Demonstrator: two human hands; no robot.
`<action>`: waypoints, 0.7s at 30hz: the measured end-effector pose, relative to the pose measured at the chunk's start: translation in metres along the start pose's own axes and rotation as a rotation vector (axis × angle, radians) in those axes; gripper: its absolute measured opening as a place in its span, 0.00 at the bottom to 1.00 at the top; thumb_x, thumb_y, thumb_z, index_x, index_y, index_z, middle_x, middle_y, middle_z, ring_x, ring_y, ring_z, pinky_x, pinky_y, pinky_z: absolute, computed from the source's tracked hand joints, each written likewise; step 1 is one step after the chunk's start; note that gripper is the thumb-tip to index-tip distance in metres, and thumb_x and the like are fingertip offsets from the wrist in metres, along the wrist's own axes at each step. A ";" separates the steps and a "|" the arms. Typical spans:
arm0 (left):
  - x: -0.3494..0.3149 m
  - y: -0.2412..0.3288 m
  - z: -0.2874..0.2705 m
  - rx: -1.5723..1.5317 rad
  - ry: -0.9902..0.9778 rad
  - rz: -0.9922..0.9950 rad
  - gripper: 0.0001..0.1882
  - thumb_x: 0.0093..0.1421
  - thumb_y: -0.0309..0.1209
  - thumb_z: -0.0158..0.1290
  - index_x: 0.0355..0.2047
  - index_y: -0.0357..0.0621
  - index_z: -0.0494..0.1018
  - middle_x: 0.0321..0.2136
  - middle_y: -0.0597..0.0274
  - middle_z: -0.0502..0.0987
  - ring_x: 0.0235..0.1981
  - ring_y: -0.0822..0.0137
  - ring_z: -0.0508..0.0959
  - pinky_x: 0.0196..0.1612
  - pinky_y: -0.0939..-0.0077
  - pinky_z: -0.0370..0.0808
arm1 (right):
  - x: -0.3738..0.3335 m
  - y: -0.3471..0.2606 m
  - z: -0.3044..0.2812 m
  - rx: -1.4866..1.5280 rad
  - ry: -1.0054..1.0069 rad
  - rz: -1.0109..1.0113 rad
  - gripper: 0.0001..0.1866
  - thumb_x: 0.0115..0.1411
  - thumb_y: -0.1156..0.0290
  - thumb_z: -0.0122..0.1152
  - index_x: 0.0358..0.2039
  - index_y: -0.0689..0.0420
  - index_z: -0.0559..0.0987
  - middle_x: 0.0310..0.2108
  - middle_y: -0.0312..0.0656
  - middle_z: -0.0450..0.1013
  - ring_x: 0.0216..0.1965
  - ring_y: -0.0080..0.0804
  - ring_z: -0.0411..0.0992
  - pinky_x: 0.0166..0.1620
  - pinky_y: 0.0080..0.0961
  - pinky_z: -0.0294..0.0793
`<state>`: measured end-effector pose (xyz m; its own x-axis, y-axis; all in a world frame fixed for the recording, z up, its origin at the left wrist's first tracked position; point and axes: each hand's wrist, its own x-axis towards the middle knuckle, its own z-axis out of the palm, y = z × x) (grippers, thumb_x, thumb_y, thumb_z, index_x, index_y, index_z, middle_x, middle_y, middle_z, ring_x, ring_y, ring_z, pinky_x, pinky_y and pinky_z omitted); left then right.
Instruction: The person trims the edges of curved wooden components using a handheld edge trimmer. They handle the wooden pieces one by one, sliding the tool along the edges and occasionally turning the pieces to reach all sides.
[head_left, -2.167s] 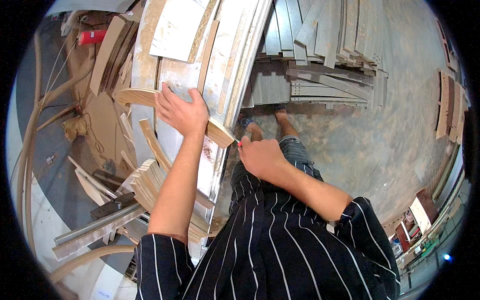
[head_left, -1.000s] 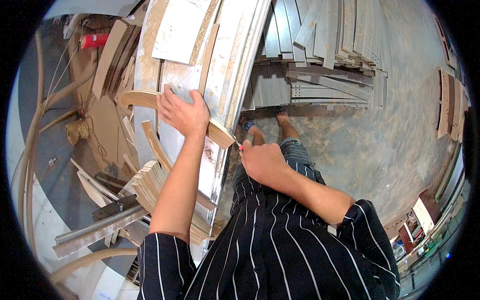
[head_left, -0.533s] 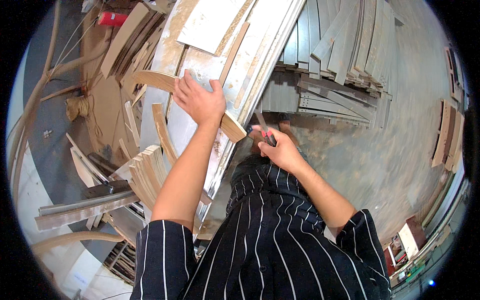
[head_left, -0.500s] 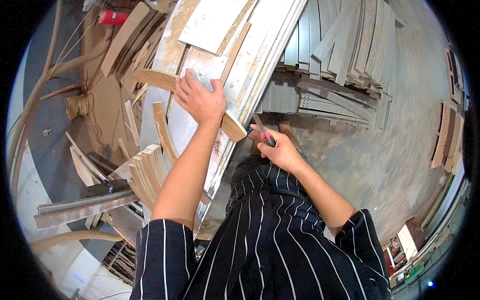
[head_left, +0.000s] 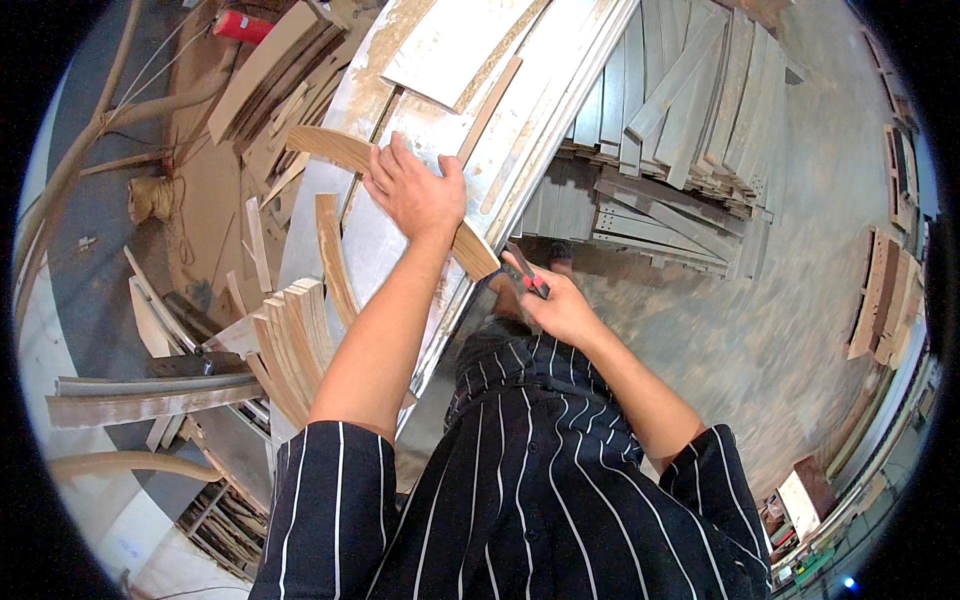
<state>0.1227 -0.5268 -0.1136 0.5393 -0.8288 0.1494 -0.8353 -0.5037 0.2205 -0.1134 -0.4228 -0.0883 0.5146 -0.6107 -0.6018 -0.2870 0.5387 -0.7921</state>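
Observation:
A curved, flat wooden piece (head_left: 330, 145) lies across the metal work table (head_left: 375, 255), one end at the table's near right edge. My left hand (head_left: 415, 190) rests over its middle and holds it down, fingers over the far side and thumb apart. The palm hides that stretch of wood. Close to the right end of the piece, my right hand (head_left: 560, 305) is closed around a hand tool (head_left: 535, 284) with a red-and-black handle. Its dark, narrow working end points toward the wood's end; the exact kind is unclear, and so is whether it touches.
Another curved wooden strip (head_left: 332, 250) and a bundle of curved pieces (head_left: 290, 335) are at the table's left. White board (head_left: 450, 45) and a thin strip (head_left: 490, 110) lie farther up. Stacked grey slats (head_left: 680, 100) stand right of the table. A red cylinder (head_left: 243, 27) is far left.
The view has shifted slightly, so the table and wood appear a little farther right. The tool in my right hand sits nearer the wood's end. My left hand stays on the piece.

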 end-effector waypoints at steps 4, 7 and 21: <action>-0.001 -0.001 0.002 -0.005 0.008 0.002 0.42 0.64 0.46 0.55 0.73 0.34 0.61 0.70 0.40 0.67 0.78 0.44 0.55 0.80 0.41 0.42 | 0.002 -0.004 0.007 -0.055 -0.005 -0.026 0.34 0.64 0.74 0.58 0.73 0.49 0.74 0.48 0.49 0.84 0.47 0.30 0.79 0.58 0.29 0.76; -0.002 -0.002 0.003 0.014 0.007 0.000 0.43 0.63 0.46 0.55 0.73 0.34 0.61 0.70 0.40 0.67 0.78 0.44 0.56 0.80 0.41 0.42 | -0.012 -0.011 0.001 -0.117 -0.040 0.057 0.33 0.64 0.72 0.58 0.71 0.50 0.75 0.50 0.52 0.83 0.49 0.35 0.80 0.57 0.32 0.77; -0.002 -0.005 0.009 0.074 0.058 0.060 0.41 0.64 0.47 0.57 0.72 0.36 0.64 0.69 0.38 0.69 0.77 0.44 0.58 0.79 0.41 0.47 | -0.021 -0.026 0.018 -0.859 0.347 -0.184 0.15 0.73 0.59 0.58 0.38 0.59 0.75 0.26 0.53 0.81 0.27 0.52 0.82 0.32 0.48 0.82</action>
<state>0.1248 -0.5248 -0.1233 0.4919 -0.8434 0.2160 -0.8705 -0.4724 0.1379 -0.1026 -0.4134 -0.0530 0.3816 -0.8567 -0.3470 -0.7935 -0.1112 -0.5983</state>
